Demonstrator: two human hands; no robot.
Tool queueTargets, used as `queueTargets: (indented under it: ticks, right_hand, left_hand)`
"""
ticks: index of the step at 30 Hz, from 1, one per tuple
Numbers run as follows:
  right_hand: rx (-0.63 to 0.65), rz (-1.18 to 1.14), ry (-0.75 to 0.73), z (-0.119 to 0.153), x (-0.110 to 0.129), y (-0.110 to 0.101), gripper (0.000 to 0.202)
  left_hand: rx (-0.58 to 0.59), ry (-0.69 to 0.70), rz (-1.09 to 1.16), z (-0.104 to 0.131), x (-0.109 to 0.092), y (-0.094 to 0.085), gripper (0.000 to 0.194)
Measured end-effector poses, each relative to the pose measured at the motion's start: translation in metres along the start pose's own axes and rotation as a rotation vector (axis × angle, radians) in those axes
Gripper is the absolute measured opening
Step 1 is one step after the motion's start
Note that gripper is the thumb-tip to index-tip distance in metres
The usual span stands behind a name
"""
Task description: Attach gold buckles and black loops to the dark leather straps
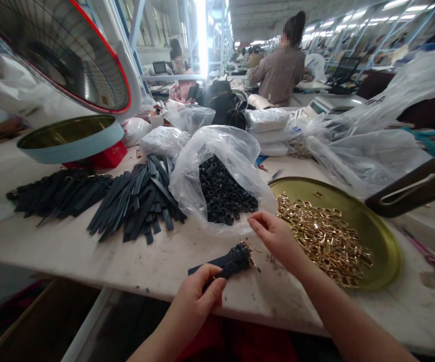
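My left hand [201, 294] is closed at the table's front edge, with a dark strap [229, 271] between thumb and fingers. Beside and behind that strap lies a small stack of similar dark straps [212, 262] with gold metal at their right end. My right hand [274, 235] is in a pinch by the near right rim of a clear plastic bag [187, 176]; what its fingertips hold, if anything, is too small to make out. Many small black loops [225, 193] fill the bag. Gold buckles [326, 239] are heaped on a round gold tray [389, 261] right of my right hand.
Two piles of dark straps [138, 201] lie left of the bag. A blue-rimmed pan [74, 148] on a red base and a fan [59, 55] stand at the left. Plastic-wrapped packs [270, 128] sit behind. A dark metal arm [413, 188] overhangs the right side. A person [283, 70] stands farther back.
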State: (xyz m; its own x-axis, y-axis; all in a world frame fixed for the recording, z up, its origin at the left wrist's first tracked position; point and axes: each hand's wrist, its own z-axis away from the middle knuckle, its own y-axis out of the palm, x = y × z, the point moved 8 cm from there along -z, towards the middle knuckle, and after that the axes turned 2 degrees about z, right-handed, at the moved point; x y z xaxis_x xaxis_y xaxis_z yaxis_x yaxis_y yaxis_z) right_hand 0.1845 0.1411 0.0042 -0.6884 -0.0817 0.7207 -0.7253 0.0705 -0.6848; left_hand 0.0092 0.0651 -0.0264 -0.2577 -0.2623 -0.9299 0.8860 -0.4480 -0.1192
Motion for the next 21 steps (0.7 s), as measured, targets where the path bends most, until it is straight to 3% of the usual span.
queueTargets:
  ticks: [2, 6, 9, 12, 14, 18, 21]
  right_hand:
    - [0.008, 0.214, 0.006, -0.034, -0.012, 0.008, 0.013]
    - [0.077, 0.277, 0.023, -0.066, -0.025, 0.037, 0.006]
    - [0.082, 0.247, 0.026, -0.062, -0.023, 0.042, 0.01]
    - [0.07, 0.179, 0.01, -0.039, -0.01, 0.033, 0.016]
    - [0.105, -0.067, 0.045, -0.014, -0.001, 0.028, 0.023]
    - [0.229, -0.986, 0.268, 0.043, 0.013, 0.042, 0.034]
    - [0.172, -1.235, 0.348, 0.072, 0.019, 0.047, 0.028]
  left_hand:
    - [-0.04, -0.059, 0.082, -0.009, 0.002, -0.004, 0.025]
    - [-0.067, -0.159, 0.143, -0.018, 0.003, -0.009, 0.03]
    - [-0.09, -0.175, 0.131, -0.019, 0.002, -0.013, 0.032]
    - [-0.107, -0.145, 0.121, -0.017, -0.001, -0.014, 0.032]
    - [-0.131, -0.095, 0.127, -0.013, -0.008, -0.014, 0.031]
    - [-0.126, -0.018, 0.116, 0.001, -0.021, -0.003, 0.026]
    - [-0.085, 0.018, 0.044, 0.012, -0.025, 0.008, 0.022]
